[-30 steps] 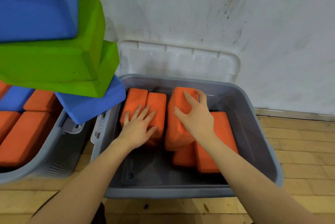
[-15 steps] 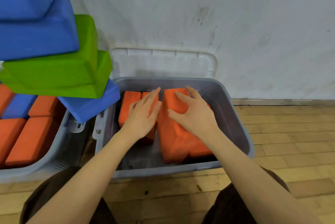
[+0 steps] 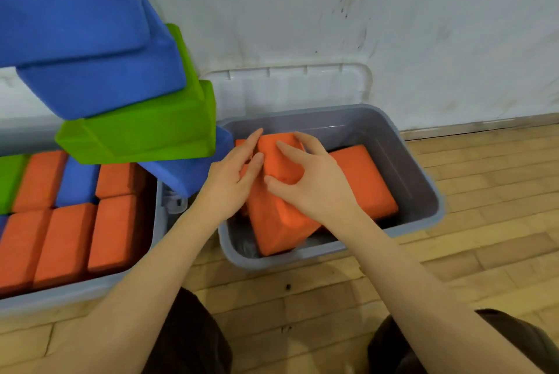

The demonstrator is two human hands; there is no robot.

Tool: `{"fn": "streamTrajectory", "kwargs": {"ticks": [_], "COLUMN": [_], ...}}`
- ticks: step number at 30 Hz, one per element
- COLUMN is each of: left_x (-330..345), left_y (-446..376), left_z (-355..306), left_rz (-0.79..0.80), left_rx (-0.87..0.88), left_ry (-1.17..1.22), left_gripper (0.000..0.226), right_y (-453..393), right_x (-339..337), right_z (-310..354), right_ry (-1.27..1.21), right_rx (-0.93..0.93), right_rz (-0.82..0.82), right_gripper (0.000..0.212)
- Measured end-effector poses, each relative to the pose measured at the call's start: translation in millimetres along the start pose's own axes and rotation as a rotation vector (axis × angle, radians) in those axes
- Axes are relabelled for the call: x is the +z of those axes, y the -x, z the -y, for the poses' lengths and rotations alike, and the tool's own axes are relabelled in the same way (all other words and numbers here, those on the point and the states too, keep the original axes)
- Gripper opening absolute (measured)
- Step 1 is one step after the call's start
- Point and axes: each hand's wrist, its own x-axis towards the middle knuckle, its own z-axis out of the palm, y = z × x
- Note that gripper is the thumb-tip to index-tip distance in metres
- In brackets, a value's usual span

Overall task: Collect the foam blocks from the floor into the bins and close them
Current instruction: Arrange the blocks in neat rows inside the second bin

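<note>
Tilted orange block [image 3: 281, 210] now lifted at one end in the grey bin [image 3: 423, 192], no more upright. Right hand [image 3: 314, 189] curled around its top; left hand [image 3: 233, 183] flat against its side, fingers straight. Probably being laid down beside the flat block [image 3: 363, 183]

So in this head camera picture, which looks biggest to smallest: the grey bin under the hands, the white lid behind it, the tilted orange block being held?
1. Grey bin
2. White lid, partly hidden behind the bin, so unsure
3. Tilted orange block, gripped by the right hand
</note>
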Motion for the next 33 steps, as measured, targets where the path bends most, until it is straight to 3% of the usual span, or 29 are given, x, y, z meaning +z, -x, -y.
{"fn": "streamTrajectory", "kwargs": {"ticks": [5, 9, 14, 20, 24, 33], "left_x": [-15.0, -10.0, 7.7, 19.8, 24.0, 35.3], "left_y": [12.7, 22.3, 30.0, 35.4, 30.0, 14.7], "left_z": [33.3, 56.4, 68.7, 59.4, 59.3, 54.3], "left_rz": [0.014, -0.006, -0.024, -0.043, -0.098, -0.172], "left_rx": [0.081, 0.137, 0.073, 0.070, 0.051, -0.008], "left_ry": [-0.560, -0.684, -0.698, -0.481, -0.589, -0.683], "left_gripper": [0.067, 0.060, 0.057, 0.054, 0.050, 0.044], "right_y": [5.2, 8.6, 10.5, 1.7, -6.6, -34.8], "right_x": [43.8, 74.0, 94.0, 80.8, 88.8, 87.8], "right_z": [-3.5, -16.9, -37.6, -60.7, -73.6, -103.9], "right_ry": [-0.011, -0.004, -0.019, -0.133, -0.129, -0.381], "right_rx": [0.024, 0.006, -0.030, -0.135, -0.187, -0.286], "right_rz": [0.025, 0.046, 0.074, 0.077, 0.072, 0.151], "right_gripper": [0.067, 0.071, 0.073, 0.047, 0.053, 0.038]}}
